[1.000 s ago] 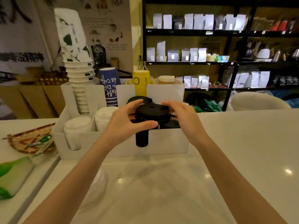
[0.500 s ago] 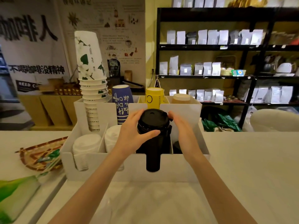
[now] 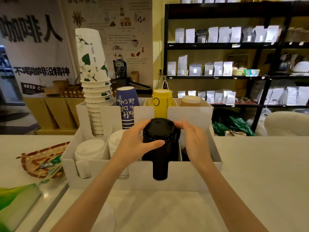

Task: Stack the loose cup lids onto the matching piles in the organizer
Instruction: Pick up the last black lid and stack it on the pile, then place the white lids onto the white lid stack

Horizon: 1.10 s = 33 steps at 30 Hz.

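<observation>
Nearest is the bare counter, then the white organizer w/ its front slots. In the middle slot stands the black pile, and the loose black lid sits on its top. The left hand wraps the lid from the left, thumb across the front rim, fingers curled behind. The right hand is on the right side, fingers together and slightly bent; only the tips seem to touch the rim. Left of the pile are two white piles, behind are cups. Risk, in my judgement: if the lid is not seated level, pressing on one side can tilt it, or push the tall pile sideways vs. the divider. Releasing too early could let it slide off.
</observation>
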Tool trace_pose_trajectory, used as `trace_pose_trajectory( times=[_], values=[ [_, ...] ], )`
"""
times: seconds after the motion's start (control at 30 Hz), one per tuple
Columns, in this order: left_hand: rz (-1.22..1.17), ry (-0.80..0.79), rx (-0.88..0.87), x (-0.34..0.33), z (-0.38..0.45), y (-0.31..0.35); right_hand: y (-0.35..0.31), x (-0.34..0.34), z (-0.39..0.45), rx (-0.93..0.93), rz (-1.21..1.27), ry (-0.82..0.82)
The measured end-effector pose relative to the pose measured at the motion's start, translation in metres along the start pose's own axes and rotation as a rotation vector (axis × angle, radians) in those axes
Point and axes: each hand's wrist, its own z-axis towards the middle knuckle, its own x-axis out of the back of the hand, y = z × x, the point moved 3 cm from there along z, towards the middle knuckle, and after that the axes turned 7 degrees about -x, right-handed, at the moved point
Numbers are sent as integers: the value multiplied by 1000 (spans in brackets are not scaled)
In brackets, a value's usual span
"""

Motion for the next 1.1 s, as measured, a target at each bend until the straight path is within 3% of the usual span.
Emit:
trace_pose_trajectory(
  times=[0.27,0.5,0.67,0.77,0.87,1.1],
  values=[
    [-72,-64,8,-2,-1,-4,-3,-1,-8,98,-131,101],
    [11,-58,-2,-17,-16,-3,-4,3,-3,61,-175,-7],
    [71,-109,0,-20,-26,-7,-17,-12,-23,358,-356,68],
    [19,-139,-29,-6,-40,-4,-21,-32,-44,492,-295,-4],
    [-49,-62,12,18,-66,-3,-14,-56,-65,559,-236,-134],
    [73,122,173,70,-122,-17,33,-102,-105,313,-309,-507]
  ],
)
